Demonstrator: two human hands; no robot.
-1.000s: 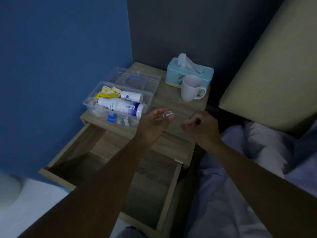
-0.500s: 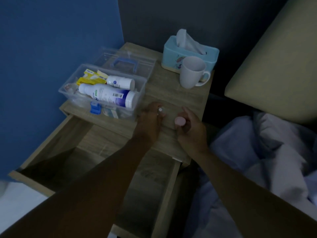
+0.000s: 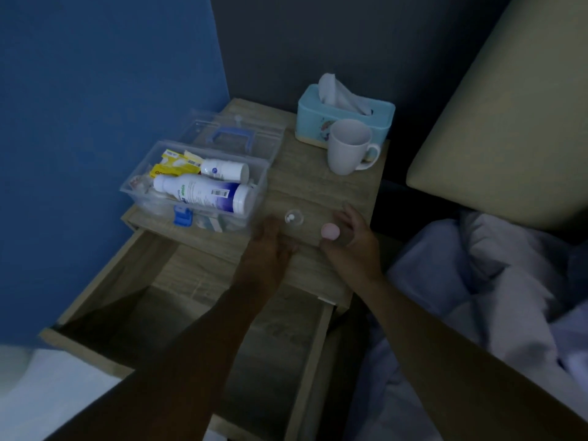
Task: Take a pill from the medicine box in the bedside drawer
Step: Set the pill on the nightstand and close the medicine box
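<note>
**Pill set out on the bedside table, both hands low beside it**

Head view. A small clear round cup [image 3: 294, 217] is seen standing on the wooden bedside table top [image 3: 321, 186], with a white pill [image 3: 288, 219] lying inside it at its left edge. The pill is too small for any long axis to be made out. The left hand [image 3: 269, 246] is held palm down just in front of the cup and slightly to its left; its fingers are loosely spread and nothing is gripped. Whether its fingertips touch the cup cannot be told. The right hand [image 3: 351, 241] lies to the right of the cup, a little apart from it, fingers loosely open around a pink round cap [image 3: 330, 232] that rests at the thumb side; a firm pinch on the cap cannot be confirmed. The left hand is judged the nearer to the pill, which lies just beyond its fingertips.

The clear medicine box [image 3: 254, 198] stands open at the left of the table top, its lid with the blue handle [image 3: 234, 138] laid back behind it. Inside it are noted a large white bottle [image 3: 200, 194] lying on its side, a smaller white bottle [image 3: 224, 170] and yellow packets [image 3: 173, 163]. The drawer [image 3: 178, 329] below is pulled out and appears empty. A mug [image 3: 348, 151] and a tissue box [image 3: 345, 117] stand at the rear of the table.
</note>
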